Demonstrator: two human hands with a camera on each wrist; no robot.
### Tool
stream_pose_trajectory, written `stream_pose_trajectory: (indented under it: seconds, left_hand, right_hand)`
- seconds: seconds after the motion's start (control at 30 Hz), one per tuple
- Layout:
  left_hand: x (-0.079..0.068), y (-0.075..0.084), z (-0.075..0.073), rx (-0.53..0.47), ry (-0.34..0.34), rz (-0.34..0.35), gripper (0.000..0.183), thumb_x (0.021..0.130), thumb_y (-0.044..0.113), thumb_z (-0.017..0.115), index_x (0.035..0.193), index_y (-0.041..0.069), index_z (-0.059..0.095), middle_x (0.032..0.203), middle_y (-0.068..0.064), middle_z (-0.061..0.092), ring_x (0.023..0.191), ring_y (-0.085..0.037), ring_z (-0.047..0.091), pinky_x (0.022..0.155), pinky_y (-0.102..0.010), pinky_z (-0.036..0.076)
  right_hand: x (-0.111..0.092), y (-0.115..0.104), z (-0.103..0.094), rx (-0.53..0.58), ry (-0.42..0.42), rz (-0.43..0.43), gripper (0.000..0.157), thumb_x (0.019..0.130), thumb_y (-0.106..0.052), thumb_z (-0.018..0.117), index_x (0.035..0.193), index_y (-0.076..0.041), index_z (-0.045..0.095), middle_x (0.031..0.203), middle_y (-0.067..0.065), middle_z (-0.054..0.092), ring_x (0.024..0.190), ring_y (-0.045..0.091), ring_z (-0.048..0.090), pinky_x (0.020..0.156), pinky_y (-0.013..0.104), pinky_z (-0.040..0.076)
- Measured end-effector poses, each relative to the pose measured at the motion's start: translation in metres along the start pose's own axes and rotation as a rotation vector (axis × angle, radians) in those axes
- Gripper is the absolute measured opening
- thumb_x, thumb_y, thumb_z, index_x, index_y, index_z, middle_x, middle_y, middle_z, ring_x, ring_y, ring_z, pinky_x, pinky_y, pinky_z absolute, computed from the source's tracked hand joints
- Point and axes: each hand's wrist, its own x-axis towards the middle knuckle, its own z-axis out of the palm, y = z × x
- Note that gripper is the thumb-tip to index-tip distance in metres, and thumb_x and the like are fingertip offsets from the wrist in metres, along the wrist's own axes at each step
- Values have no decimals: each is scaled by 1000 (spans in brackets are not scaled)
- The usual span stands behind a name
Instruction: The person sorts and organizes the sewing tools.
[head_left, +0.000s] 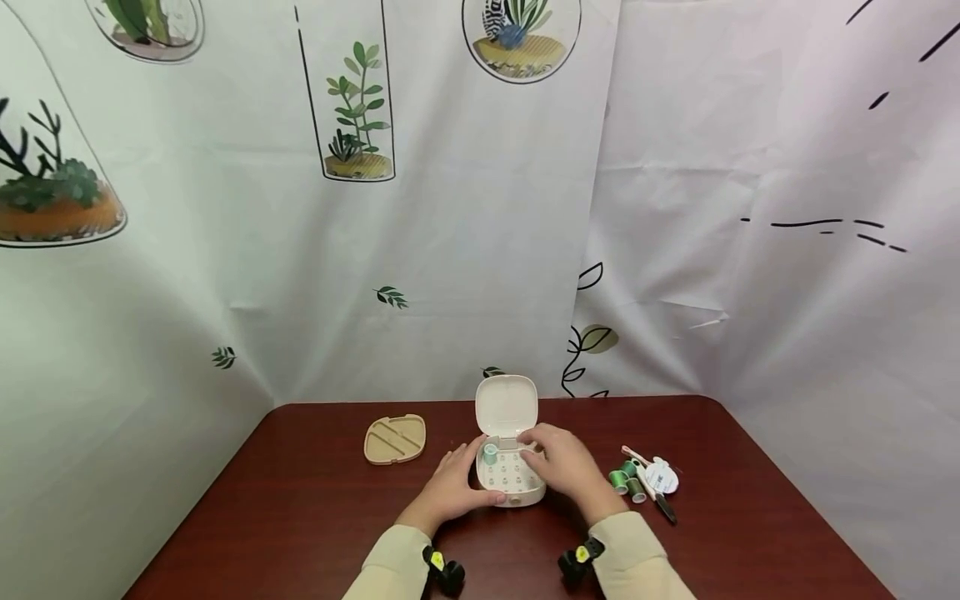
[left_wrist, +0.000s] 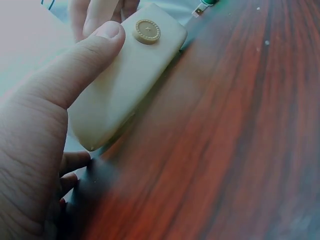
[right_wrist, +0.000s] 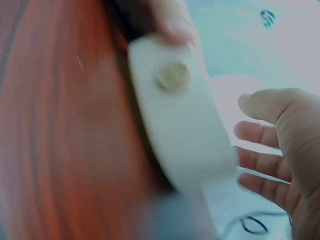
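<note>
A small white sewing box (head_left: 510, 477) stands on the table with its lid (head_left: 506, 406) raised. Inside is a tray of short pegs, and one pale teal thread spool (head_left: 490, 454) sits at its back left. My left hand (head_left: 452, 487) holds the box from the left, the thumb on its front wall beside the round button clasp (left_wrist: 147, 31) and the fingers along the side. Over the right part of the box is my right hand (head_left: 566, 465), fingers apart and slightly bent; in the right wrist view nothing lies between its thumb and fingers.
To the right lie green thread spools (head_left: 628, 479), a white round disc (head_left: 662, 477) and a slim tool with a black end (head_left: 665, 508). A beige divided tray (head_left: 395, 439) lies back left. Behind the brown table (head_left: 300, 517) hangs a printed white cloth (head_left: 480, 233).
</note>
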Motion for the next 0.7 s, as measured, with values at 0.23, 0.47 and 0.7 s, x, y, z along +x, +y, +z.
stream_pose_trajectory:
  seconds: [0.23, 0.47, 0.7]
  left_hand:
    - [3, -3, 2, 8, 2, -1, 108, 74, 66, 79, 160, 20, 31, 158, -14, 39, 148, -42, 29, 119, -59, 18]
    - [3, -2, 1, 7, 2, 0, 109, 74, 67, 79, 159, 20, 31, 158, -14, 39, 148, -41, 29, 119, -59, 17]
    - [3, -4, 1, 13, -1, 2, 109, 74, 68, 78, 160, 19, 31, 159, -13, 39, 148, -42, 29, 119, -59, 17]
  right_hand:
    - [-23, 39, -42, -48, 115, -39, 18, 88, -14, 78, 106, -14, 75, 101, -6, 70, 88, 14, 65, 78, 36, 55]
    - [-55, 80, -70, -52, 98, 131, 16, 92, -15, 75, 108, -15, 74, 105, -3, 70, 89, 16, 65, 76, 38, 55]
    - [-78, 106, -73, 60, 14, 174, 15, 90, -16, 77, 104, -12, 74, 101, -6, 68, 89, 16, 64, 76, 35, 53]
